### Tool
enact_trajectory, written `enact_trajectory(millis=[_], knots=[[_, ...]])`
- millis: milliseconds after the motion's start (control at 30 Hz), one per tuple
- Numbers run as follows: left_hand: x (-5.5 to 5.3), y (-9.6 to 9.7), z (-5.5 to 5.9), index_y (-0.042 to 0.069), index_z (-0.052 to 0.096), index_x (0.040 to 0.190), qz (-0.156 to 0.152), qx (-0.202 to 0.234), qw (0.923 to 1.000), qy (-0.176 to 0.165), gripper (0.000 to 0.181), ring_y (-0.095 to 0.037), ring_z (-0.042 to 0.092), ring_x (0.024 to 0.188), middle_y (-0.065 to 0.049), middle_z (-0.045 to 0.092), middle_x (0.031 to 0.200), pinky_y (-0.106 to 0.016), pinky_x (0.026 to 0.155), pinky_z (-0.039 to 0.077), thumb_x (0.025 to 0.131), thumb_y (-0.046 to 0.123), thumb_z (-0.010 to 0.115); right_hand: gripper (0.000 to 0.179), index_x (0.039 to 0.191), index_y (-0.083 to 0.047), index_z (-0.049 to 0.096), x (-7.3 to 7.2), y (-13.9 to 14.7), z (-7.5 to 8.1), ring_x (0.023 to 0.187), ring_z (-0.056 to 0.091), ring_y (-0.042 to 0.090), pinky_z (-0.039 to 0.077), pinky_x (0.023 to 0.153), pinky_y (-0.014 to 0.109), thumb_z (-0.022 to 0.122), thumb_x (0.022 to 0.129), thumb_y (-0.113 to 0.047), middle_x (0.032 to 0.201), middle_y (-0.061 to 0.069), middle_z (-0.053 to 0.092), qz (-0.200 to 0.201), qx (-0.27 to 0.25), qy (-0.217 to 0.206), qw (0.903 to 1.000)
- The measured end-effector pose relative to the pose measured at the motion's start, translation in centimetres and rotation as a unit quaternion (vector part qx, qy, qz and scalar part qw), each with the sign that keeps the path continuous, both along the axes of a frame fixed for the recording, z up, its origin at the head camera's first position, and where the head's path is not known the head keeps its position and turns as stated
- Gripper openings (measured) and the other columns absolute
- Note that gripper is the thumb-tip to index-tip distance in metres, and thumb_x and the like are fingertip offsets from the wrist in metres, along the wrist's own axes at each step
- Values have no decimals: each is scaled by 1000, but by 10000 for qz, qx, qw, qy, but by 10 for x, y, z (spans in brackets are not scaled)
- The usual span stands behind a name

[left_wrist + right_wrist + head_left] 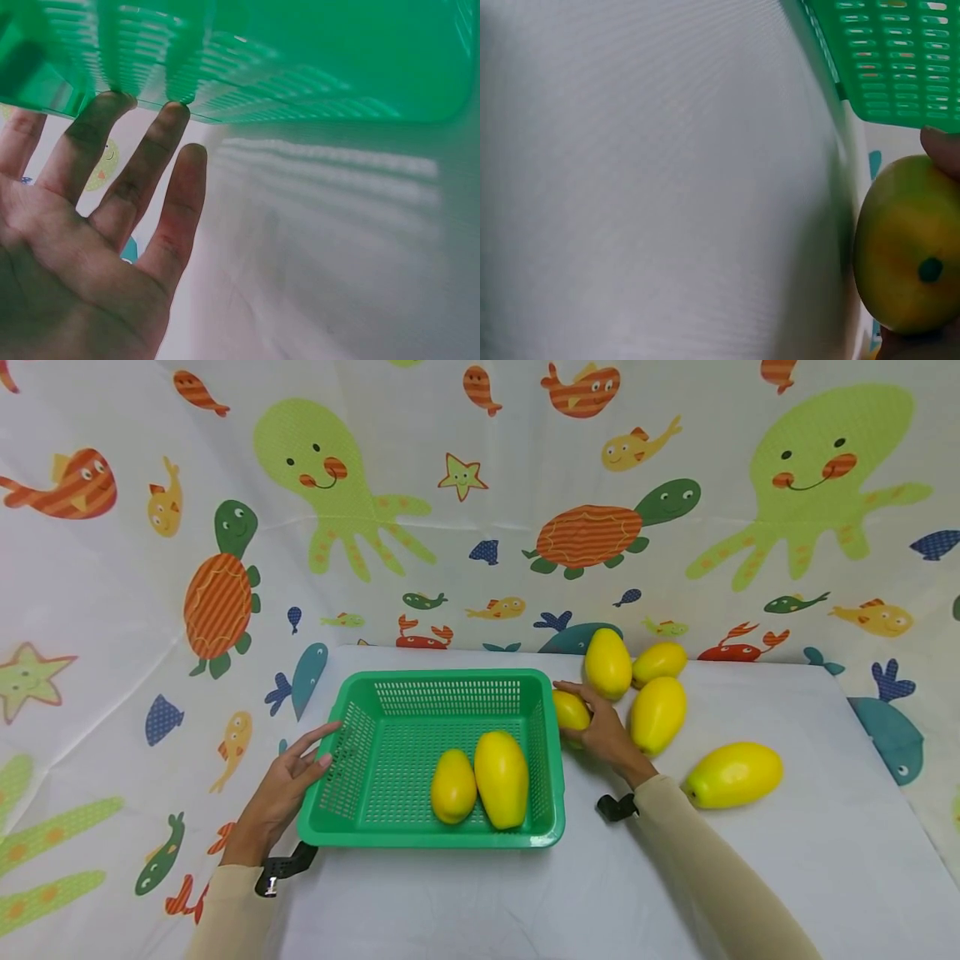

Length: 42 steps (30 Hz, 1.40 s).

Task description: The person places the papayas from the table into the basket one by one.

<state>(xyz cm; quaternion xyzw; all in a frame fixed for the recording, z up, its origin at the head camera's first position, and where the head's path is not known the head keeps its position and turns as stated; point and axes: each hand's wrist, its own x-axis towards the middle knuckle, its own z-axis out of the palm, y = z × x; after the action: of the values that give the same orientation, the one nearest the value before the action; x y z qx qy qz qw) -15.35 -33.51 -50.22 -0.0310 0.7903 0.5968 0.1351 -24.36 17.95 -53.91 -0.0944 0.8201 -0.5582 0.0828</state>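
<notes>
A green plastic basket (431, 841) with slotted walls stands on the white-covered table. Inside it, toward the right, a small yellow papaya (453, 787) lies beside a larger papaya (502, 781). My right hand (606, 735) grips another yellow papaya (572, 712) just outside the basket's right wall. In the right wrist view this held papaya (907, 240) shows a dark stem spot and a greenish end, with the thumb on one side. My left hand (281, 793) is at the basket's left side, its fingers (154, 142) extended and touching the wall.
Several more papayas are to the right: an upright-looking one (608, 664) at the back, a small one (660, 663) beside it, one (658, 716) in front, and one (735, 775) farther right. A printed sea-animal cloth (510, 443) hangs behind the table (420, 902).
</notes>
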Motion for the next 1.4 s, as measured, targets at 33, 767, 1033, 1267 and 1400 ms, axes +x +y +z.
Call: enact_trajectory(millis=[33,767,1033,1267,1400], knots=[[0,0,0,34,35,167,8,-11,10000,6,60,-5,73,113,-24,43,165,-33,90,66,111,38,57,79,159,-32,47,0,0,0,148,43,36,38,123,63,80,92,-7,171,3,37,-19,-6,9,10000],[-2,-4,-1,28,36,166,-137,403,9991,46,58,-14,77,109,13,67,135,-35,86,67,112,29,56,76,157,-30,50,-3,-3,38,146,44,34,38,120,62,83,91,-11,167,-1,45,-362,-229,583,9974],[-1,-2,-1,32,36,166,-41,111,9999,25,59,-8,75,111,-8,59,152,-35,88,66,111,35,57,77,159,-30,49,-6,-3,56,148,41,33,38,120,63,82,92,-10,167,-2,44,-324,-327,754,9961],[0,0,-1,33,35,167,18,35,10000,-2,60,-6,74,112,-24,46,162,-34,89,66,111,38,57,77,157,-30,51,-9,-7,73,140,47,32,44,113,57,83,91,-8,166,-2,44,-299,-434,853,9950],[0,0,-1,34,35,167,16,38,10000,4,60,-6,74,112,-19,50,160,-34,89,66,111,38,57,76,156,-32,52,-10,-11,82,137,49,30,45,112,55,83,91,-9,164,-5,46,-182,-450,963,9942]])
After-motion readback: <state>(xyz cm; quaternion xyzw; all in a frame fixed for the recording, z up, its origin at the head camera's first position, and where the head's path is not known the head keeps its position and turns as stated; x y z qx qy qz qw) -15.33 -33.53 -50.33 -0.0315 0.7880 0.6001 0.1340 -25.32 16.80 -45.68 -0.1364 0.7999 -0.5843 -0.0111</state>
